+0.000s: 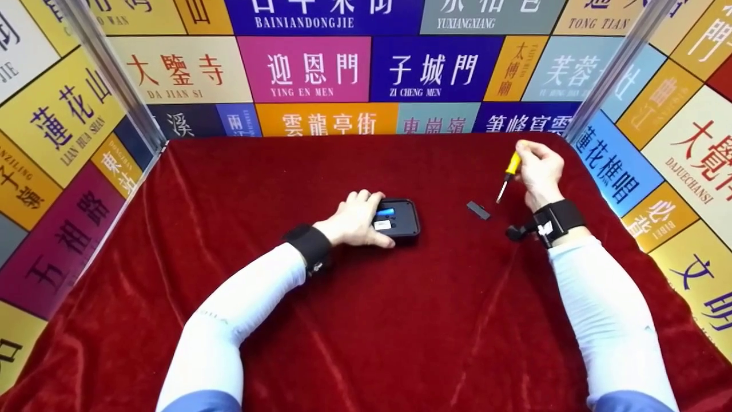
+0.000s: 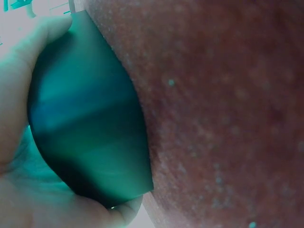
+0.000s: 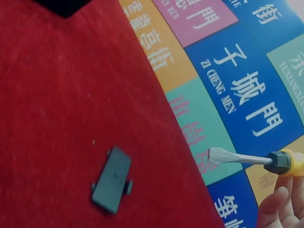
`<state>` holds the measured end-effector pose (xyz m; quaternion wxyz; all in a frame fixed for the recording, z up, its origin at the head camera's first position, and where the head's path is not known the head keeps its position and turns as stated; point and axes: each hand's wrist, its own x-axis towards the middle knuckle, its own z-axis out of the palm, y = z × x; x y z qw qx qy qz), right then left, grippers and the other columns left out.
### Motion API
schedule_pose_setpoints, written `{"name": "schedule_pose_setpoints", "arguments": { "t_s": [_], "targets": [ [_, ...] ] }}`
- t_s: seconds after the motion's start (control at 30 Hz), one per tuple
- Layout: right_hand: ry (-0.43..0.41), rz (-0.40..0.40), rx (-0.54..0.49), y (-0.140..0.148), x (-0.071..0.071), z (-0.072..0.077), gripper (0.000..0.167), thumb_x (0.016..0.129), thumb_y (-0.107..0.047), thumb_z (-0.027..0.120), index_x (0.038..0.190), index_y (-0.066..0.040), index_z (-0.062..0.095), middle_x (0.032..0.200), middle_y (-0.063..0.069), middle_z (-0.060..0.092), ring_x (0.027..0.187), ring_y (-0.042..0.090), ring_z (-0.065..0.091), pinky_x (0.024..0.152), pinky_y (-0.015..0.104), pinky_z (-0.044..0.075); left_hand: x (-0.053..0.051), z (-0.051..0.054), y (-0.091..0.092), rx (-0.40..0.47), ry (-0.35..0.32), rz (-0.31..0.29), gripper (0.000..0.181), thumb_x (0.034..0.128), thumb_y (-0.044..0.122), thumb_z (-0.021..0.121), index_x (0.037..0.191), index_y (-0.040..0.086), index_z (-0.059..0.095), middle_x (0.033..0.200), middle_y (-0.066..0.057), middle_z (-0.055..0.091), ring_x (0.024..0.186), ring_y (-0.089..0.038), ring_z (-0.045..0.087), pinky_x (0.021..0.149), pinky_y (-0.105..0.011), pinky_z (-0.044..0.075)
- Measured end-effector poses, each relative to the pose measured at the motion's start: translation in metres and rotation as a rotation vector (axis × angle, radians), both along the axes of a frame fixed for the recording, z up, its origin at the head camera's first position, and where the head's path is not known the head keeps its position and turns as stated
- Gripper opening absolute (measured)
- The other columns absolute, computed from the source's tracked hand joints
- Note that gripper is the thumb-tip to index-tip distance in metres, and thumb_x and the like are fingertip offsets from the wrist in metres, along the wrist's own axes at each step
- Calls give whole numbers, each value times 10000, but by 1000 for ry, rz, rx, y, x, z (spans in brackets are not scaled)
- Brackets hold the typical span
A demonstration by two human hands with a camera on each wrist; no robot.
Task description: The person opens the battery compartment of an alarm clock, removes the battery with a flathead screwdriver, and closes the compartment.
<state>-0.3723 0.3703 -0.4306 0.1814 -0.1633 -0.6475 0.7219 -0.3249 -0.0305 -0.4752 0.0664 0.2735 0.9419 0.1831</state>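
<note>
Two pale sleeves [image 1: 246,289] extended over a counter draped in red cloth [image 1: 423,320]. The left hand [image 1: 357,220] gripped the black device [image 1: 405,222], its thumb along the near edge and its fingers over the left side. The device lay on the cloth about midway across, open face up, with a blue cylinder [image 1: 385,212] and a white label [image 1: 382,225] showing. On such soft pile, pressure on one edge could have tipped it if that grip had slackened, and the cylinder might then have rolled out. Well apart to the right lay a small dark cover [image 1: 478,210] with tabs; a brushing tool could have knocked it away or snapped one. Just beside it, the screwdriver [image 1: 508,176] slanted downward; whether its flat tip touched the cloth could not be told. The right hand [image 1: 540,169] pinched its yellow handle near the top; held so far back, the blade could have wobbled and scratched the casing. Beyond stood lettered panels [image 1: 311,68].
</note>
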Motion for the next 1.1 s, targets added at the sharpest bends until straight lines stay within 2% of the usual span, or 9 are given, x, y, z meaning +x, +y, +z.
{"name": "schedule_pose_setpoints", "arguments": {
  "t_s": [0.17,0.23,0.4,0.57,0.73,0.83,0.97,1.1],
  "targets": [
    [-88,-29,26,11,-1,-7,31,1032,-180,792,1054,-195,808,741,-108,682,555,39,607,467,184,500,0,0,0,5,-10,7,1146,801,612,949,1667,78,421,1553,-223,542,1444,-440,498,1160,-634,509],
    [-123,-41,22,16,-1,-10,105,1027,-188,796,1123,-149,810,751,-106,681,560,46,612,462,189,500,0,0,1,5,-17,10,1148,802,611,949,1672,84,417,1558,-218,539,1449,-434,492,1166,-630,503],
    [-195,-68,-9,27,-3,-18,91,1011,-204,820,1089,-161,804,741,-98,689,558,55,629,447,191,499,0,-1,1,-2,-19,11,1156,804,617,947,1678,84,410,1557,-217,539,1454,-431,489,1173,-627,500],
    [-252,-77,9,33,-4,-26,84,996,-215,837,1000,-224,753,690,-108,698,548,46,650,441,185,504,-1,-2,1,-2,-12,13,1151,805,624,944,1673,86,415,1549,-214,544,1448,-427,493,1170,-622,503],
    [-332,-95,105,36,-5,-34,65,992,-247,839,979,-244,776,636,-136,685,538,36,640,456,182,511,0,-1,0,1,-14,10,1155,805,622,944,1677,85,411,1561,-220,540,1452,-430,491,1175,-627,496],
    [-402,-93,197,38,-6,-39,64,996,-280,831,981,-253,775,599,-150,667,521,30,632,471,181,524,0,-1,0,5,-15,8,1156,803,620,946,1676,82,410,1562,-224,538,1452,-435,491,1174,-631,494],
    [-473,-40,310,40,-7,-43,103,1000,-294,811,1021,-223,739,572,-157,661,515,24,651,498,185,551,0,0,-1,14,-12,6,1150,798,610,950,1668,78,418,1555,-230,541,1446,-441,493,1167,-636,496],
    [-515,22,364,40,-6,-45,161,993,-280,816,1049,-180,702,562,-145,668,516,24,675,513,197,569,0,0,-1,14,-8,7,1146,793,610,952,1660,77,428,1549,-230,547,1444,-444,497,1162,-639,502]
  ]
}}
